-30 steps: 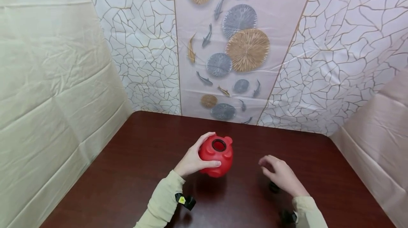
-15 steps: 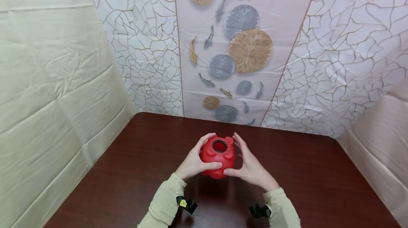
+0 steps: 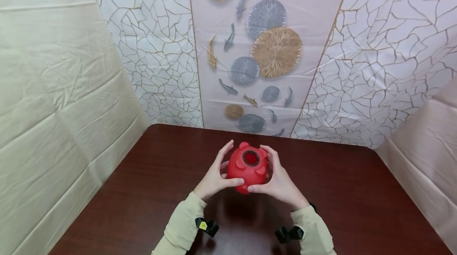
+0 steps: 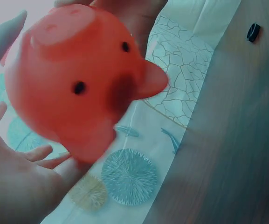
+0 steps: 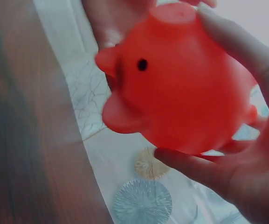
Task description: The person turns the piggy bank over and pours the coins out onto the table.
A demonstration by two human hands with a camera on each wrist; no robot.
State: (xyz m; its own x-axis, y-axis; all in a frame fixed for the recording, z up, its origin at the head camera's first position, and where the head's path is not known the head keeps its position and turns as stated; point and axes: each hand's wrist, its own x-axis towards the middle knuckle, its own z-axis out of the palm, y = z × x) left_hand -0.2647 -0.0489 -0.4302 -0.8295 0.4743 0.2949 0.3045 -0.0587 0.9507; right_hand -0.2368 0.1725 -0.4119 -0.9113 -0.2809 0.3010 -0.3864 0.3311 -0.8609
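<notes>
A red piggy bank (image 3: 246, 173) is held up over the table between both hands. Its belly, with stubby feet and a round dark-rimmed hole (image 3: 251, 158), faces up toward the head camera. My left hand (image 3: 213, 177) holds its left side, thumb along the front and index finger raised off the surface. My right hand (image 3: 282, 183) grips the right side, thumb on the front and fingers round the back. Both wrist views show the snout (image 4: 62, 29), black eyes and ears. A small black ring-shaped cap (image 4: 254, 32) lies on the table, mostly hidden by the right wrist in the head view.
The dark brown table (image 3: 164, 160) runs back to a patterned wall cloth (image 3: 246, 100) with fish and round shapes. Pale cloth hangs at the left (image 3: 64, 108) and right (image 3: 425, 148). Black wrist cameras (image 3: 207, 226) are strapped to both sleeves.
My right hand came in from the right, off the spot by the black cap, and took the piggy bank's right side. The bank has turned and tilted slightly; my left fingers have loosened.
</notes>
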